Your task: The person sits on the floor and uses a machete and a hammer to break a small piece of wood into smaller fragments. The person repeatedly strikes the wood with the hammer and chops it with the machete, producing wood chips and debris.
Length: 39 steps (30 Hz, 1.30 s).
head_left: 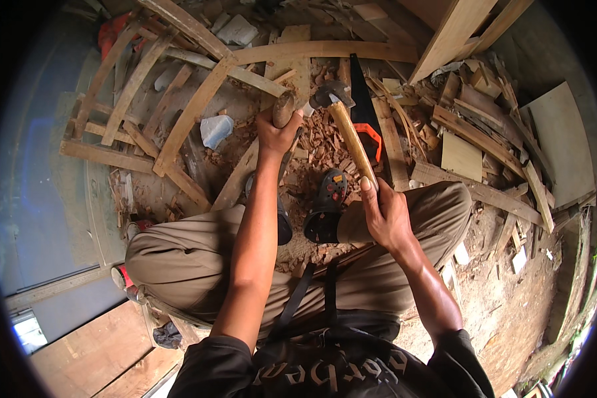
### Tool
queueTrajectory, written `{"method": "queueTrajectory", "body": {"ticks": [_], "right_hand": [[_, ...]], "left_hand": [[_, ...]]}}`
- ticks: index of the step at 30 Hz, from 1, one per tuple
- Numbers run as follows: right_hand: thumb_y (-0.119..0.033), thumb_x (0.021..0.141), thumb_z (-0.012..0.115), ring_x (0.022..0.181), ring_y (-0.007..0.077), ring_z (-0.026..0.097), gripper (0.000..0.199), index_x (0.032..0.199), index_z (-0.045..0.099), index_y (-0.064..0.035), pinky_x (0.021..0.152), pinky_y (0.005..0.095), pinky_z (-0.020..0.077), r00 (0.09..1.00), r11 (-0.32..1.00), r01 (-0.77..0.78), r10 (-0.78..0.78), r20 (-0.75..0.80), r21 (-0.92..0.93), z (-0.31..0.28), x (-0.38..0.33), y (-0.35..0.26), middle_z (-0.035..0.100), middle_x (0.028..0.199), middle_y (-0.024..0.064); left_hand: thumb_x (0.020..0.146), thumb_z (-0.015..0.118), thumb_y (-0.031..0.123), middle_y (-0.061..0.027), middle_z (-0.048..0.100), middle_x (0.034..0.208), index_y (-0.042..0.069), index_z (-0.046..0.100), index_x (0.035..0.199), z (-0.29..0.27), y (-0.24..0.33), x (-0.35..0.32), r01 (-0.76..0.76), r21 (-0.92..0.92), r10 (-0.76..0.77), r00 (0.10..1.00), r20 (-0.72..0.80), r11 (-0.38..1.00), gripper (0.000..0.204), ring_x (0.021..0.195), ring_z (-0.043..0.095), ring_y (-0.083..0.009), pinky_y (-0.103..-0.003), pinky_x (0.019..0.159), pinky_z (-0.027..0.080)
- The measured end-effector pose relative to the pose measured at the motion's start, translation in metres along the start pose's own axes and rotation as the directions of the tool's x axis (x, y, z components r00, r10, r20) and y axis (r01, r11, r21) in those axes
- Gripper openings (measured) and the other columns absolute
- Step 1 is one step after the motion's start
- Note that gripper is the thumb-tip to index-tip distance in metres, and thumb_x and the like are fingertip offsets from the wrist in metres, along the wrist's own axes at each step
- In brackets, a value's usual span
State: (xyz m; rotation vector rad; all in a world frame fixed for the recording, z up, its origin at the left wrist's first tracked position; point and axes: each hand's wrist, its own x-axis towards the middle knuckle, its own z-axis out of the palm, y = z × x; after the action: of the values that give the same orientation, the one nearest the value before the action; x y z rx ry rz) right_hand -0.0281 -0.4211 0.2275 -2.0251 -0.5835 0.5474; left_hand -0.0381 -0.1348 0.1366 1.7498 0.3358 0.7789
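Dirt floor (511,312) all around, littered with offcuts. Curved wooden slats (179,126) piled up front and left, a pale board (564,146) leaning off to the right. Closer in, a bed of reddish wood chips (322,142) right under the work. Black handsaw with an orange handle (363,109) lying just beyond the chips, blade pointing away.

Down to the tools. Hammer (341,123) raised on a slant over the chips, steel head at the top, long pale wooden handle running down into the right hand (385,215); grip clamped near the butt end of the handle, thumb laid along it. Head-heavy by the look of it, stiff, with the smooth wood likely to slide in a loose hold, so that low hold suits swing over control. Left hand (276,132) wrapped shut around the chisel handle (283,109), a stubby round wooden piece standing roughly upright, its top just beside the hammer head; blade hidden below the fist. Likely light and rigid, best held as now, below the struck end, fingers clear. Dark clog (325,205) planted between the knees, near the chips.
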Motion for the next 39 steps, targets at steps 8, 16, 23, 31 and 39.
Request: {"method": "queueTrajectory", "body": {"ticks": [8,16,23,31,39], "right_hand": [[-0.046,0.106,0.046,0.054,0.0281,0.05,0.056,0.085,0.056,0.0051,0.057,0.0415,0.0434,0.999,1.0,-0.026,0.026,0.025,0.003,-0.0005,-0.0006,-0.0004,0.049,0.059,0.0185],[-0.046,0.106,0.046,0.053,0.0272,0.049,0.056,0.085,0.056,0.0052,0.056,0.0411,0.0433,0.999,0.999,-0.033,0.033,0.026,0.014,0.0005,-0.0003,-0.0002,0.05,0.059,0.0176],[-0.044,0.106,0.047,0.052,0.0265,0.048,0.054,0.084,0.056,0.0042,0.055,0.0408,0.0425,1.0,1.0,-0.022,0.022,0.014,0.008,0.0049,-0.0005,0.0049,0.05,0.058,0.0169],[-0.045,0.105,0.048,0.067,0.0403,0.069,0.053,0.096,0.062,0.0058,0.061,0.0456,0.0498,0.992,0.996,-0.085,0.087,0.092,-0.03,0.0012,0.0,0.0004,0.061,0.064,0.0226],[-0.047,0.105,0.045,0.067,0.0395,0.069,0.056,0.095,0.063,0.0051,0.062,0.045,0.0502,0.995,0.997,-0.064,0.067,0.078,-0.044,0.0031,-0.0004,0.0028,0.061,0.065,0.0218]], "left_hand": [[0.087,0.075,0.024,-0.0042,0.066,0.069,0.001,0.067,0.082,-0.0017,-0.0015,-0.001,0.015,0.023,-0.015,1.0,0.018,1.0,0.024,0.065,0.062,-0.0133,-0.039,0.059,0.048],[0.085,0.076,0.024,-0.0033,0.065,0.067,0.002,0.067,0.079,0.0022,0.003,-0.0008,-0.007,0.054,0.006,1.0,0.004,0.999,0.024,0.065,0.062,-0.0119,-0.037,0.058,0.047],[0.085,0.076,0.025,-0.0045,0.065,0.068,0.002,0.068,0.082,0.0024,0.0005,-0.001,-0.015,0.031,0.015,1.0,-0.012,0.999,0.025,0.065,0.062,-0.0124,-0.039,0.057,0.047],[0.086,0.075,0.023,-0.0037,0.063,0.066,0.001,0.066,0.08,-0.0011,-0.0038,-0.0009,0.008,0.04,-0.008,1.0,0.004,0.999,0.024,0.064,0.061,-0.0111,-0.039,0.056,0.046],[0.087,0.074,0.021,-0.0045,0.064,0.069,0.002,0.065,0.083,-0.002,-0.0033,0.0007,-0.009,0.026,0.009,1.0,0.002,1.0,0.022,0.066,0.061,-0.0114,-0.039,0.058,0.046]]}}
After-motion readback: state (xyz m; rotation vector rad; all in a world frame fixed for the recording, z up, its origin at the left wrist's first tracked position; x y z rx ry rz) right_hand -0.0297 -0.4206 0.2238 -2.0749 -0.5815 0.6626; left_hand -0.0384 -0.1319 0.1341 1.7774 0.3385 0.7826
